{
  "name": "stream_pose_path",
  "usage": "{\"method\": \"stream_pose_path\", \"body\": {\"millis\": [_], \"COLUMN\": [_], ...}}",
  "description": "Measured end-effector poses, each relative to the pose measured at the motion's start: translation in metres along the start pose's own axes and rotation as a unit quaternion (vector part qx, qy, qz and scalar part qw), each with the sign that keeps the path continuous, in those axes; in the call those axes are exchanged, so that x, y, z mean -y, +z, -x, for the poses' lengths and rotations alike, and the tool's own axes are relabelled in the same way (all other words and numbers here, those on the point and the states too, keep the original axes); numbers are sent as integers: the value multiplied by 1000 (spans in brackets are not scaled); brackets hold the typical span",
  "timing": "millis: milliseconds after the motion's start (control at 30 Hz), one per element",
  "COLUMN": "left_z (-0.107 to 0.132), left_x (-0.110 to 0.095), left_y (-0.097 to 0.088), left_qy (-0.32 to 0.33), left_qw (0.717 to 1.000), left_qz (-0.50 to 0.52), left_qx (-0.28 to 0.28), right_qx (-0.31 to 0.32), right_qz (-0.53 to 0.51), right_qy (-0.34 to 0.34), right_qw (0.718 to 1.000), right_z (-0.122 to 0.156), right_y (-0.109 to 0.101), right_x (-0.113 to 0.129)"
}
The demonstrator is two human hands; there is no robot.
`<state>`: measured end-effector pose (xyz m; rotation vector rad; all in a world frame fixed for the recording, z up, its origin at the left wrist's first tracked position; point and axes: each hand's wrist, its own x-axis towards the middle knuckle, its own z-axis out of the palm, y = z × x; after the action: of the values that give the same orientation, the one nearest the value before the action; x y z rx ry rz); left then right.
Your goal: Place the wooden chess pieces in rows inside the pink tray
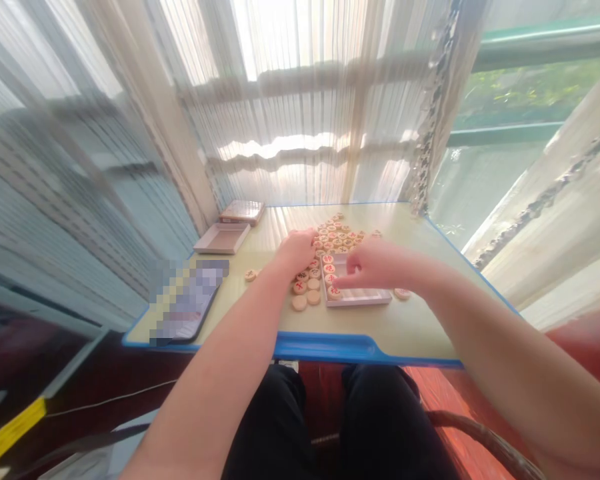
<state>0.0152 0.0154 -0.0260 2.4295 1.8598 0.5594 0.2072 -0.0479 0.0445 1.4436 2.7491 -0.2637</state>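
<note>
A small yellow table (410, 327) with a blue edge holds several round wooden chess pieces (337, 235) with red and dark marks. My left hand (296, 251) rests curled on the pile of pieces left of a shallow white tray (367, 299). My right hand (373, 267) reaches over the tray, its fingers pinched by a red-marked piece (335, 291) at the tray's near left corner. A row of pieces lies along the tray's left side. Loose pieces (306, 293) sit just left of the tray.
A phone (190, 303) lies at the table's near left. An open box half (223, 238) and a second box (243, 211) sit at the far left. Sheer curtains and a window surround the table. My legs are under the near edge.
</note>
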Motion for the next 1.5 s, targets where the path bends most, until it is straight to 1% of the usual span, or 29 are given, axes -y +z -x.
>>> {"method": "stream_pose_path", "body": {"millis": [167, 267, 400, 533, 700, 767, 800, 833, 900, 933, 1000, 1100, 1167, 1233, 1367, 1500], "left_z": [0, 0, -2, -3, -3, -3, -2, -3, -3, -3, -3, -2, -2, -1, -1, -1], "left_x": [-1, 0, 3, 6, 4, 4, 4, 4, 4, 5, 5, 5, 6, 6, 5, 5], "left_y": [-2, -2, 1, -1, -7, -8, -8, -8, -8, -8, -8, -9, -9, -9, -9, -9], "left_qy": [0, 0, -7, -43, -86, -96, -99, -102, -104, -105, -103, -99, -97, -92, -78, -75], "left_qw": [1000, 1000, 1000, 999, 995, 994, 994, 994, 993, 993, 994, 994, 995, 995, 996, 996], "left_qz": [-10, -13, -10, 16, 18, 8, 2, -4, -12, -13, -12, -9, -10, -16, -27, -30], "left_qx": [0, 0, -7, -13, -41, -48, -50, -50, -47, -45, -41, -37, -35, -33, -32, -30], "right_qx": [18, 37, 40, 31, 22, 6, -13, -50, -143, -176, -219, -229, -230, -213, -151, -128], "right_qz": [24, 21, 22, 23, 13, -19, -40, -59, -66, -59, -46, -32, -42, -62, -71, -59], "right_qy": [5, 17, 18, 18, 15, 10, 12, 25, 92, 129, 182, 243, 281, 308, 313, 305], "right_qw": [1000, 999, 999, 999, 1000, 1000, 999, 997, 983, 974, 957, 942, 931, 925, 935, 942], "right_z": [-1, -6, -8, -6, -6, -8, -11, -14, -23, -29, -38, -48, -50, -49, -47, -48], "right_y": [9, 12, 15, 18, 17, 13, 11, 9, 8, 9, 14, 25, 30, 31, 29, 30], "right_x": [12, 14, 13, 14, 11, 2, -5, -14, -37, -50, -76, -105, -116, -124, -137, -143]}}
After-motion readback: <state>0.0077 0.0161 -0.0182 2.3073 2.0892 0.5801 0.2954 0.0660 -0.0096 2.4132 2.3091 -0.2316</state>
